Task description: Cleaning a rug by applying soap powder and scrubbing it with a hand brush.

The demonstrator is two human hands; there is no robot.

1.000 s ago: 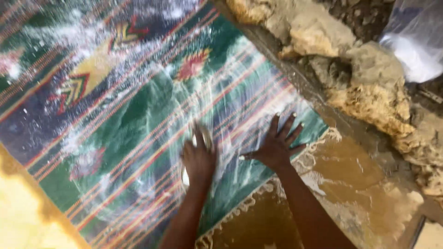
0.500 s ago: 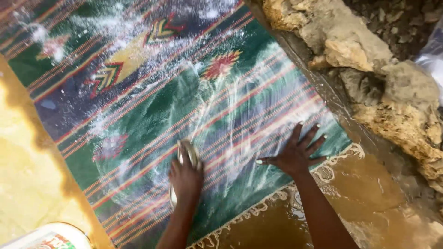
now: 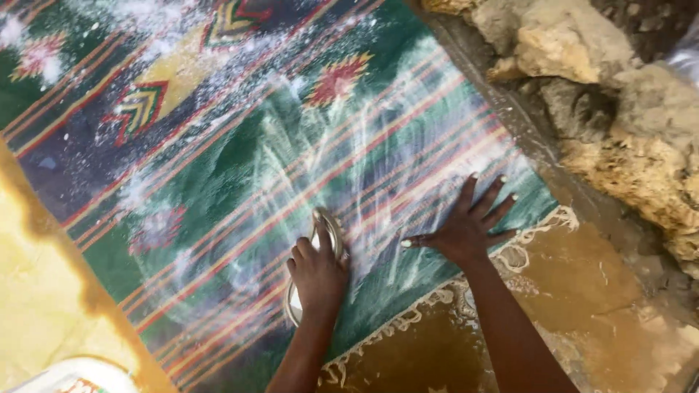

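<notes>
Fingers [image 3: 502, 207] of the right hand [image 3: 466, 231] spread wide, palm flat on the rug [image 3: 218, 182] near its fringed edge [image 3: 429, 302]. Fingers [image 3: 302, 255] of the left hand [image 3: 319, 275] curled tight over a pale oval scrub brush [image 3: 320, 240], pressing it onto the weave; only the brush's ends show, one above the knuckles and one below the wrist.

Rug: large, green ground with red and cream stripes, dark band with zigzag and sunburst motifs toward the top; lies slantwise on wet ochre ground [image 3: 568, 291]. White soap foam [image 3: 378, 131] smeared in curved streaks across the green part, thicker speckles up on the dark band.

Rough pale rocks [image 3: 582, 51] along the rug's right side, just beyond a dark wet strip.

Against half a second ago: view has swung a little, the rocks sit further toward the upper right corner. Left hand and brush have stayed close to the fringe, roughly the same spot on the stripes. Right hand still planted flat, same splay.

Lower left corner: rim of a white container [image 3: 73, 371], partly cut off.
</notes>
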